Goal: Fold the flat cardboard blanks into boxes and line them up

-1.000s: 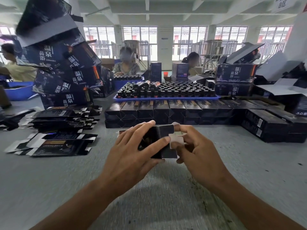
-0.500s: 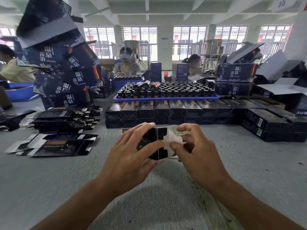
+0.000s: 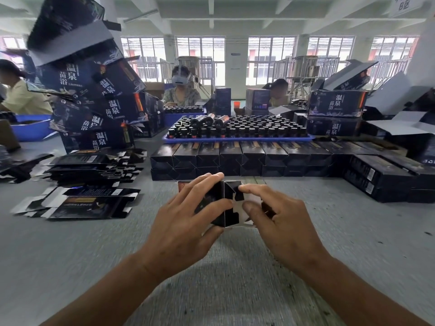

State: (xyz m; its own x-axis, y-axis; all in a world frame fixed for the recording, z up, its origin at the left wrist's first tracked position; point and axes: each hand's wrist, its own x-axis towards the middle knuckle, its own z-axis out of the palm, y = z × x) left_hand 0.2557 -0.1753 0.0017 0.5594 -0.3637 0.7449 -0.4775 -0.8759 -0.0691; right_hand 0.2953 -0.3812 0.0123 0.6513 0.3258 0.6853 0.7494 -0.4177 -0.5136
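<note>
I hold a small black cardboard box [image 3: 229,203] above the grey table, its end facing me with white-backed flaps partly folded in. My left hand [image 3: 186,222] grips the box body from the left, fingers over the top and thumb underneath. My right hand [image 3: 280,220] pinches the end flaps, thumb pressing on a flap. Flat black blanks [image 3: 77,203] lie in piles at the left. Finished boxes [image 3: 240,158] stand in a two-high row behind my hands, and the row turns toward me at the right [image 3: 386,177].
A blue tray of dark bottles [image 3: 237,130] sits behind the row. Large printed cartons [image 3: 94,100] tower at the left and more [image 3: 336,114] stack at the right. Three people sit at the far side. A blue tub [image 3: 30,128] stands far left.
The box end has turned more toward me. My right hand's fingers have spread and its thumb now presses a white flap inward. My left hand keeps its grip.
</note>
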